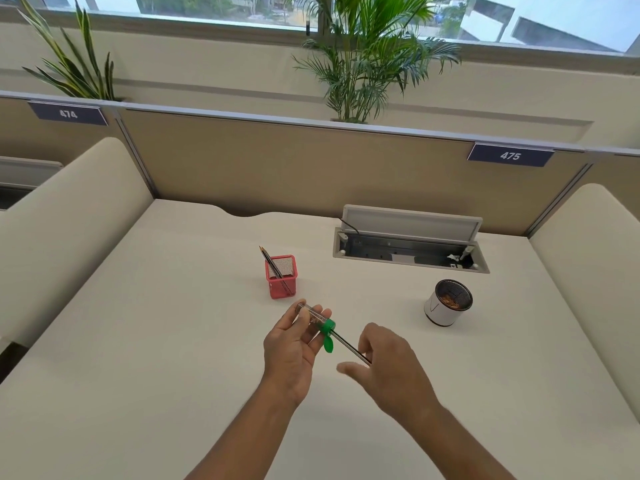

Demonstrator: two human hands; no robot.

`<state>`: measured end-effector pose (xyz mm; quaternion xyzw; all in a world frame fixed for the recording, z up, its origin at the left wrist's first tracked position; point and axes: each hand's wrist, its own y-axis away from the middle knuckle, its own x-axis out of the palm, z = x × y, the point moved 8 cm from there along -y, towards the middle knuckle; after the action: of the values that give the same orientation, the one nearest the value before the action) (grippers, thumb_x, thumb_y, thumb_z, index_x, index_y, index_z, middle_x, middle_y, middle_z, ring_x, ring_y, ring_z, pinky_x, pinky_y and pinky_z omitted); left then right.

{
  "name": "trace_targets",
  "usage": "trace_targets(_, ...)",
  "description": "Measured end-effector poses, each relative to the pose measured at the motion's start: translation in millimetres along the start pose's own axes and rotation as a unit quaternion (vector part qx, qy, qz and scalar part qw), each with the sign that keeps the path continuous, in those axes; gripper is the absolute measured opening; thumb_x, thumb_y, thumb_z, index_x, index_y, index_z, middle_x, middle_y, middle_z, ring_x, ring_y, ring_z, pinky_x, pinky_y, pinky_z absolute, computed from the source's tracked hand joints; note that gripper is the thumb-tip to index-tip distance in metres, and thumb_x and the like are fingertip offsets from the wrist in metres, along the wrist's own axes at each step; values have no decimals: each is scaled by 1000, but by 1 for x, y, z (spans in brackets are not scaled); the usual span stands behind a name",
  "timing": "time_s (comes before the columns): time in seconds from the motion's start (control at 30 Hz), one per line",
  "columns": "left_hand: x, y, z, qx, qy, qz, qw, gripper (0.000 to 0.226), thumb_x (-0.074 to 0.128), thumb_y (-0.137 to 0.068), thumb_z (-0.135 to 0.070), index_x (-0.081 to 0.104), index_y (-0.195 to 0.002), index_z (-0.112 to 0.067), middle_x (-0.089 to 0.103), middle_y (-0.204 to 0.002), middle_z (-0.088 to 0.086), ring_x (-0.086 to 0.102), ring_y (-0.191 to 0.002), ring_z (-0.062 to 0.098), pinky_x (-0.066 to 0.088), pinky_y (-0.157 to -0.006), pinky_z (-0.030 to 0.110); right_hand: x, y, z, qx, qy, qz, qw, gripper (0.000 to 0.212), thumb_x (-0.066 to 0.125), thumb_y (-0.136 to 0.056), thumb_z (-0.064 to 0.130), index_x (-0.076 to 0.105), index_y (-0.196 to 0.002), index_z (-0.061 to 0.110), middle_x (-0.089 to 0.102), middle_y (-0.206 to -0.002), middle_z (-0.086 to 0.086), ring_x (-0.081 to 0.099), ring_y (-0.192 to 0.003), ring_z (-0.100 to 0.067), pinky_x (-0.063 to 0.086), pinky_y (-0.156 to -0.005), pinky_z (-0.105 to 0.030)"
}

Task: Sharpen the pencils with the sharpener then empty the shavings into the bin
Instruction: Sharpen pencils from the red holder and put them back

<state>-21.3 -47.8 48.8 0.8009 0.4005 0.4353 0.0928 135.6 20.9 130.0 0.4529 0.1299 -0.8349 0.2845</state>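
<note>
From the head camera, the left hand [292,344] cradles a clear-tubed sharpener [317,318] with a green head, fingers curled under and around the tube so its opening faces the other hand. A dark pencil [349,348] sits with its tip inside that green end, its shaft running away from the grip toward the right hand [388,362]. That hand pinches the pencil's free end between fingers and thumb, with the thumb [348,369] stretched out and a little blurred (probably mid-twist, though that is a judgement). Holding the tube steady on one side and turning from the far end suits the sharpening step.

Beyond the left hand's grip, just past the sharpener, stands a red mesh holder [281,277] with more pencils [273,268] leaning in it, close enough to swap. Off past the right hand, well apart, a small round bin [447,303] waits; brownish shavings seem to lie inside.

All of this rests on a pale desk [156,341], with an open cable tray [410,249] farther back. A tan partition [311,164] carries number plates, and potted plants [363,53] stand below a window.
</note>
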Motion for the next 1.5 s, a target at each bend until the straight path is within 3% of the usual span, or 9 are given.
trace_targets(0.13,-3,3,-1,2,4,-14,1000,30,57,-106,-8,62,-135,-3,75,-122,26,77,-108,40,65,-89,48,-2,8,16,-104,182,-69,975,40,82,-82,41,45,-77,26,47,-69,9,36,-53,-16,35,-42,-28)
trace_targets(0.27,-2,1,-2,7,7,-20,1000,29,57,-106,-9,63,-134,-2,74,-123,27,78,-107,39,66,-87,46,-2,8,23,-117,227,-81,963,33,76,-88,40,52,-73,23,50,-63,7,32,-50,-16,27,-40,-26)
trace_targets(0.33,-1,-2,-3,9,2,-16,1000,31,57,-106,-9,62,-135,0,73,-124,28,77,-108,40,61,-95,52,1,0,10,-36,175,-45,983,33,58,-100,47,55,-78,23,57,-67,5,48,-55,-18,38,-47,-32)
trace_targets(0.4,-2,-5,-4,8,-2,-8,1000,31,56,-106,-8,61,-135,1,72,-125,30,77,-109,40,59,-97,54,8,-6,-3,47,9,39,998,36,51,-103,44,64,-80,21,65,-69,3,59,-63,-18,48,-57,-37)
trace_targets(0.57,-2,-7,-5,-2,-2,14,1000,28,53,-108,-9,60,-131,5,74,-117,26,77,-109,39,61,-96,51,12,-2,-10,145,-262,141,944,37,51,-105,29,72,-84,8,63,-62,0,40,-43,-14,35,-45,-23)
trace_targets(0.87,-17,-18,-14,15,49,-25,998,34,50,-110,-12,56,-134,11,70,-127,34,80,-100,33,67,-77,35,8,3,-11,139,-264,127,946,35,53,-105,30,70,-86,6,70,-65,1,43,-42,-14,39,-45,-21)
trace_targets(1.07,-18,-21,-20,26,69,-27,997,31,50,-109,-8,58,-138,0,67,-127,34,82,-93,34,68,-75,37,5,-1,-12,135,-273,122,945,27,57,-103,30,68,-90,10,71,-67,0,46,-47,-18,42,-48,-25)
trace_targets(1.2,-19,-29,-24,21,76,-36,996,35,53,-108,-10,57,-138,8,67,-130,35,81,-92,33,66,-70,34,6,-10,-10,130,-279,114,945,21,59,-101,29,67,-90,12,73,-71,-3,51,-50,-17,44,-51,-27)
trace_targets(1.5,-23,-44,-34,3,89,-59,994,19,57,-107,-10,68,-111,5,81,-91,19,82,-83,27,68,-72,34,16,-42,-2,118,-298,109,941,11,62,-99,21,68,-92,14,74,-82,-10,63,-60,-13,49,-58,-29)
